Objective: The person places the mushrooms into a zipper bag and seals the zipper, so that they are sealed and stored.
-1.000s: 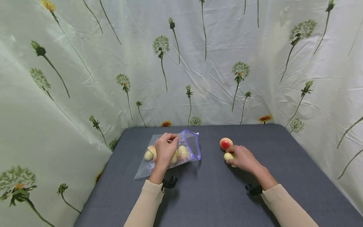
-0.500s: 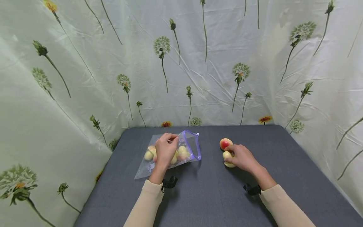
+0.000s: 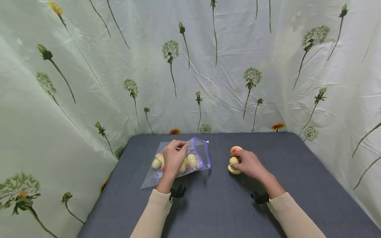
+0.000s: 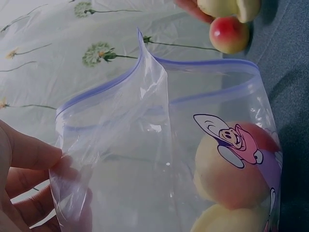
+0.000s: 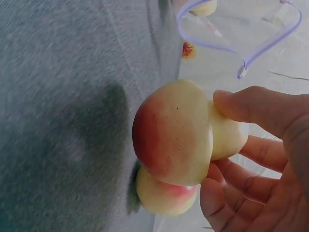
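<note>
While the left hand is pinching the clear bag, the right hand is gripping a mushroom-shaped piece by its stem; even finger pressure is probably serving best.

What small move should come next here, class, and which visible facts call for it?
I'd probably carry the mushroom across to the bag. The fingers of the right hand pinch its stem, the left hand grips the bag, whose open end faces the mushroom, and similar pieces lie inside.
</note>
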The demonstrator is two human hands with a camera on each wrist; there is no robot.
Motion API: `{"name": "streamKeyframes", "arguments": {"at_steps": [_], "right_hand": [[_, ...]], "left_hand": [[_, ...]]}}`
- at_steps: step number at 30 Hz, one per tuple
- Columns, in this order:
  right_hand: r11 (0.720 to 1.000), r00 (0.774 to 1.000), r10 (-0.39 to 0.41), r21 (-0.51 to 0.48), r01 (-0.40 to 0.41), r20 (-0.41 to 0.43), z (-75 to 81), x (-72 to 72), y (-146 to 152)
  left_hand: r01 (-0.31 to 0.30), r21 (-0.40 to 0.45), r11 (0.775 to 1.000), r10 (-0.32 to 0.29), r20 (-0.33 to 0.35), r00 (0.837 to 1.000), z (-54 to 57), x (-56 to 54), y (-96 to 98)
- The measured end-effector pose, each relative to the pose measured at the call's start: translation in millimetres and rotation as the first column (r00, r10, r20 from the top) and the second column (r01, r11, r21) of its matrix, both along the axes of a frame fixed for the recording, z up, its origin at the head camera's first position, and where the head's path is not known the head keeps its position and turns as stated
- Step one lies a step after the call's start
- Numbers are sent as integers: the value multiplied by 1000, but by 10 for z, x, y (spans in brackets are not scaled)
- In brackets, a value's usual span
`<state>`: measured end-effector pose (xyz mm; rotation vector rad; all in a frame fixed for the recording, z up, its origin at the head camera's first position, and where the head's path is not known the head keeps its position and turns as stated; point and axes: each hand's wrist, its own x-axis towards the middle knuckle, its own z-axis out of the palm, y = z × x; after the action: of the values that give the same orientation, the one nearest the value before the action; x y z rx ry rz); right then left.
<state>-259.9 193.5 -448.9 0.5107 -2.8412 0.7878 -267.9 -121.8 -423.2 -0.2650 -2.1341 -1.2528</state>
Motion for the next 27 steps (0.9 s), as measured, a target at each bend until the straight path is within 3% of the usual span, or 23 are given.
{"name": "streamKeyframes", "arguments": {"at_steps": [9,27], "right_hand": [[997,998,11,-75,-16,-67,22,-25,-132],[966,1000,8,-257,-10,-6,159,-101,-421]], "left_hand": [[-6,-13,1000,6,23,1000,-12,-11,-2],[22,-33,999,-21,41,999,-2,2,-11]]}}
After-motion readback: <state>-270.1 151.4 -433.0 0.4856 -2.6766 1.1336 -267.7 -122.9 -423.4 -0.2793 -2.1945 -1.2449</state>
